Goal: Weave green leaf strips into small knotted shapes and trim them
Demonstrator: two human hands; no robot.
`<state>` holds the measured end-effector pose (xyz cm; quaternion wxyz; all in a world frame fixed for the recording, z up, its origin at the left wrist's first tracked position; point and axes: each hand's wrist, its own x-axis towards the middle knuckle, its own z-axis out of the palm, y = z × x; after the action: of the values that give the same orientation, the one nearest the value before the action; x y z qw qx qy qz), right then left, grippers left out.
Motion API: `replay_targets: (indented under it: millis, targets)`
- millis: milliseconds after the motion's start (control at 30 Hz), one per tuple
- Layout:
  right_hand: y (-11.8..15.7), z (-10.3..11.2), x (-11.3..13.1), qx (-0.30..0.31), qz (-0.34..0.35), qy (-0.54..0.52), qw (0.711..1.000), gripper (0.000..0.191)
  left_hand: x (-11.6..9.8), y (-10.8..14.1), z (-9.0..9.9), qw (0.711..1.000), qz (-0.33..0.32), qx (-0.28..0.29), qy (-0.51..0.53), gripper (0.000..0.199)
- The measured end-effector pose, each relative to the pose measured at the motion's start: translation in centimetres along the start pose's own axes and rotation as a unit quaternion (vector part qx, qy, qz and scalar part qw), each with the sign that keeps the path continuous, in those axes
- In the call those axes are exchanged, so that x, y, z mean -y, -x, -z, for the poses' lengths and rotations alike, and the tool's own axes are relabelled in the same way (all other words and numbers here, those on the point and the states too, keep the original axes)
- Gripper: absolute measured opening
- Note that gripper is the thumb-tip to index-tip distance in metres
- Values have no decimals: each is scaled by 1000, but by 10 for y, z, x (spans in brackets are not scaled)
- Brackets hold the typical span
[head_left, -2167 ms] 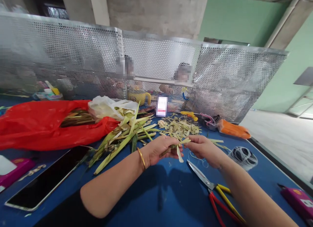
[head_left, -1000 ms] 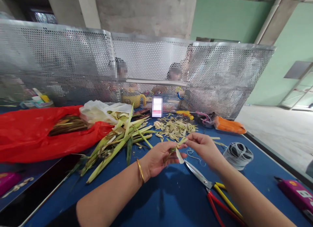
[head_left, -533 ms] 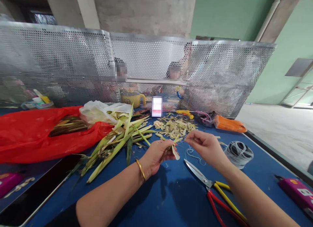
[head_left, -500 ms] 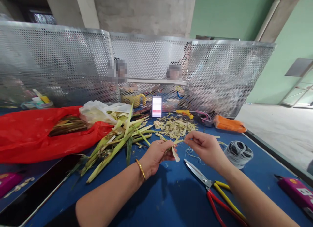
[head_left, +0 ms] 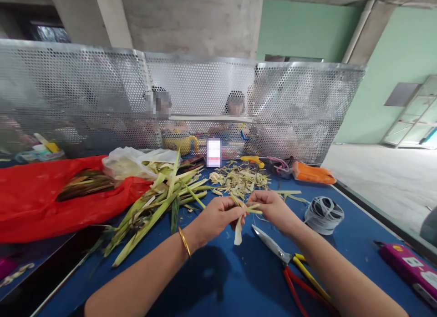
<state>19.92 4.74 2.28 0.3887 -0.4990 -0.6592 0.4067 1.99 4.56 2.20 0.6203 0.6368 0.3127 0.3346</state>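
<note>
My left hand (head_left: 218, 217), with a gold bangle at the wrist, pinches several pale green leaf strips (head_left: 238, 233) over the middle of the blue table. They cross at the fingertips, and one broad end hangs below. My right hand (head_left: 271, 211) meets it from the right, finger and thumb closed on the strips' right side; the fingers partly hide the crossing. Scissors (head_left: 271, 244) with one red and one yellow handle lie under my right forearm, blades apart. Thin thread lies behind the right hand, close to a ball of grey string (head_left: 324, 215).
Left lies a heap of long green leaves (head_left: 160, 212), beside a red plastic bag (head_left: 30, 194). Leaf scraps (head_left: 242, 178) cover the table's back middle. Behind stand a phone (head_left: 214, 152) and a perforated metal screen (head_left: 201, 87), two people beyond. An orange packet (head_left: 312, 173) lies at right.
My right hand has come in to the left hand, and the strips now cross between the fingertips. The broad end hangs more steeply. The whole view has shifted slightly.
</note>
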Motion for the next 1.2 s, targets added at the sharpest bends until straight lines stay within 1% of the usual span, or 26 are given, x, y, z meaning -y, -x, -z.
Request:
replay_targets:
  millis: [100,167,233,300,367,400,433,500,567,667,733,767,833,900,967,1033,1100,1133,1200]
  targets:
    - [2,-13,-4,-28,8,3,1000,20,5,-5,2,993,-18,-116,-28,25]
    - [7,-23,-4,-54,34,43,997,21,8,-7,4,981,-19,-178,-72,27]
    - [15,-31,-1,-75,89,131,985,20,10,-8,5,969,-14,-209,-130,29]
    - [23,-35,4,-80,170,235,954,20,11,-8,7,958,-15,-209,-194,29]
    - [28,-33,10,-65,241,303,920,22,11,-7,9,951,-29,-189,-244,28]
    - [29,-31,12,-54,260,314,912,22,10,-6,10,950,-38,-169,-259,26]
    - [29,-27,14,-45,268,307,912,22,9,-6,11,952,-46,-143,-266,25]
    - [26,-18,16,-29,251,255,933,19,6,-4,12,961,-48,-80,-259,23]
    - [22,-8,17,-15,215,186,958,18,3,-2,11,972,-35,-18,-233,21]
    - [15,3,16,7,157,99,983,18,-2,3,7,981,-15,66,-183,18]
    - [11,4,14,11,117,36,992,19,-6,6,5,983,-8,104,-150,16]
    - [10,2,13,10,97,4,995,20,-8,6,5,985,-9,109,-135,16]
    - [7,-2,10,1,52,-49,997,21,-9,6,5,990,-20,87,-111,16]
    - [5,-9,6,-17,10,-76,997,21,-9,4,6,994,-30,34,-103,19]
    - [4,-16,2,-27,-4,-75,997,22,-7,1,8,992,-37,-27,-116,22]
    - [6,-22,-1,-42,20,-43,998,24,-4,-2,9,984,-50,-87,-150,25]
    - [12,-28,-2,-65,69,36,995,25,-1,-4,10,967,-66,-137,-202,26]
    - [16,-30,-1,-78,100,88,988,23,0,-4,10,958,-69,-158,-231,26]
    - [24,-34,3,-94,171,195,961,19,3,-5,9,936,-67,-191,-287,26]
